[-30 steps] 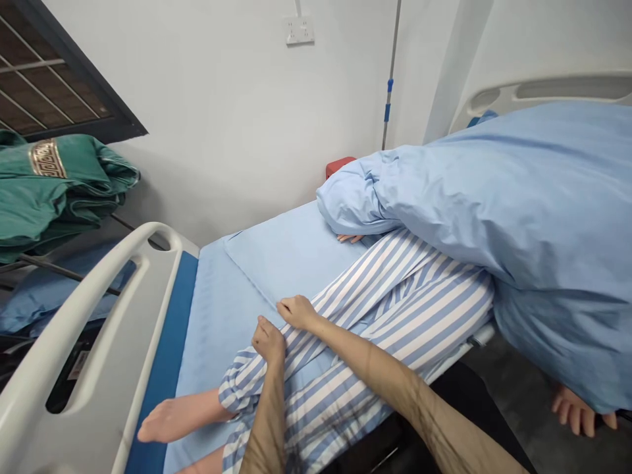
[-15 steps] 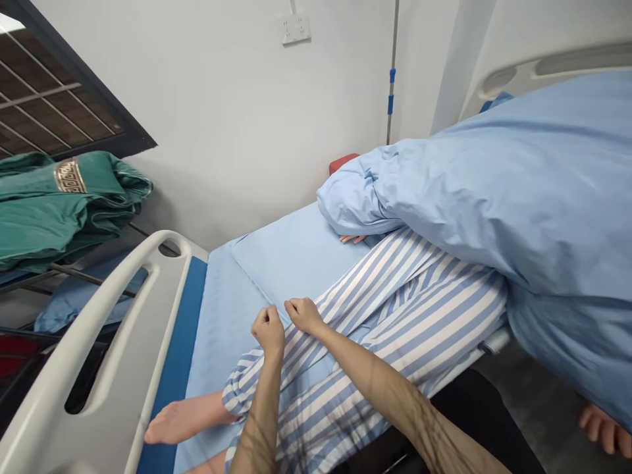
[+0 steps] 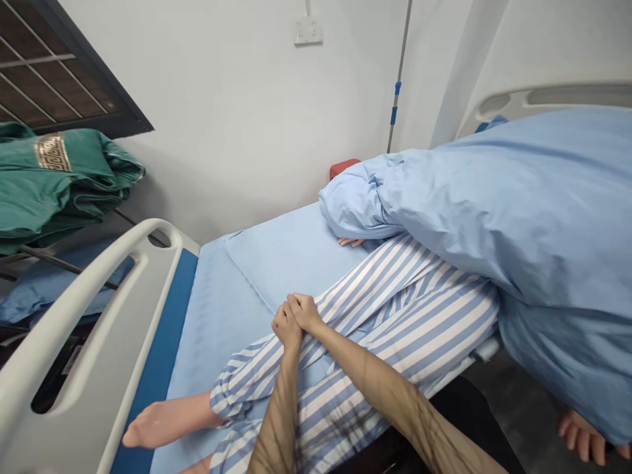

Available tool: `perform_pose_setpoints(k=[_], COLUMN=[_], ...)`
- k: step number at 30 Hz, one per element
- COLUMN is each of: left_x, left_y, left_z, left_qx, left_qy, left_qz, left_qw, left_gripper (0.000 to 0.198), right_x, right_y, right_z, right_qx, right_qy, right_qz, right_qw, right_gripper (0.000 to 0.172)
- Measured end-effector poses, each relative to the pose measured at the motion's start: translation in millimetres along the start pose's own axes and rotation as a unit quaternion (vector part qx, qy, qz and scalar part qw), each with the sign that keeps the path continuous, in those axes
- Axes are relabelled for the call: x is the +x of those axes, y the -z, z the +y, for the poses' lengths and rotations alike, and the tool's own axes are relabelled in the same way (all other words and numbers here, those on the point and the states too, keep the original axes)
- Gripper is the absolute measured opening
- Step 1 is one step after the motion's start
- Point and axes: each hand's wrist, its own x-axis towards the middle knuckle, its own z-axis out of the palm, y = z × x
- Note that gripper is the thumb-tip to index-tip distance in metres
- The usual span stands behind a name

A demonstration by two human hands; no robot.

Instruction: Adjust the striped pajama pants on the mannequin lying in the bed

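Gripping striped trousers (image 3: 395, 316), left hand (image 3: 286, 327) touches right hand (image 3: 305, 313).

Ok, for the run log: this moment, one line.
left hand: against right hand | right hand: on striped trouser leg | bare foot: on blue sheet

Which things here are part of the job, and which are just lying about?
Part of the job: left hand; right hand; blue-striped trousers, where both closed hands meet; bare foot.

Just lying about: folded green cloth; blue duvet; red object; white bed rail.
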Motion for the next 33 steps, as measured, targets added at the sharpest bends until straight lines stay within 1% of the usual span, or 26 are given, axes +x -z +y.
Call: perform_pose_setpoints(k=[3, 5, 7, 9, 10, 11, 13, 15, 17, 19, 23, 26, 29, 31, 33], left_x=[1, 1, 0, 0, 0, 0, -1, -1, -2, -3, -2, -2, -1, 2, 5], left_y=[0.7, -1.0, -3.2, -4.7, -5.0, -5.1, -5.1, -5.2, -5.9, -6.9, -9.0, -9.1, -7.2, -6.6, -8.6], left_z=[0, -2, -4, -4, -3, -3, 0, 2, 5, 7, 5, 1, 2, 7, 13], left_qx=[-0.001, -0.004, -0.004, -0.001, 0.003, 0.008, 0.018, 0.022, 0.022, 0.021, 0.018, 0.013, -0.009, -0.052, -0.119], left_qy=[0.010, 0.009, 0.003, -0.005, -0.005, -0.006, -0.002, 0.004, 0.009, 0.013, 0.018, 0.012, -0.001, -0.002, 0.002], left_qz=[0.006, 0.008, 0.016, 0.024, 0.028, 0.030, 0.033, 0.033, 0.028, 0.025, 0.035, 0.041, 0.036, 0.031, 0.038], left_qw=[1.000, 1.000, 1.000, 1.000, 1.000, 0.999, 0.999, 0.999, 0.999, 0.999, 0.999, 0.999, 0.999, 0.998, 0.992], left_gripper=[0.035, 0.034, 0.034, 0.034, 0.036, 0.037, 0.039, 0.040, 0.040, 0.040, 0.040, 0.040, 0.040, 0.040, 0.041], right_x=[3, 8, 13, 18, 20, 21, 20, 16, 12, 9, 10, 11, 13, 15, 17], right_y=[8, 18, 29, 38, 41, 43, 43, 40, 35, 32, 32, 35, 38, 39, 39], right_z=[-14, -31, -49, -58, -58, -54, -37, -16, 0, 7, 3, 1, 6, 11, 15], right_qx=[-0.035, -0.071, -0.096, -0.114, -0.125, -0.139, -0.178, -0.231, -0.280, -0.311, -0.332, -0.308, -0.237, -0.177, -0.126], right_qy=[-0.010, 0.021, 0.070, 0.103, 0.108, 0.105, 0.079, 0.054, 0.048, 0.051, 0.040, 0.034, 0.039, 0.048, 0.052], right_qz=[-0.035, -0.050, -0.052, -0.050, -0.049, -0.048, -0.054, -0.069, -0.090, -0.101, -0.106, -0.086, -0.057, -0.041, -0.028], right_qw=[0.999, 0.996, 0.992, 0.987, 0.985, 0.984, 0.979, 0.969, 0.955, 0.944, 0.936, 0.947, 0.969, 0.982, 0.990], right_gripper=[0.039, 0.038, 0.039, 0.040, 0.040, 0.040, 0.040, 0.037, 0.035, 0.036, 0.039, 0.039, 0.043, 0.046, 0.046])
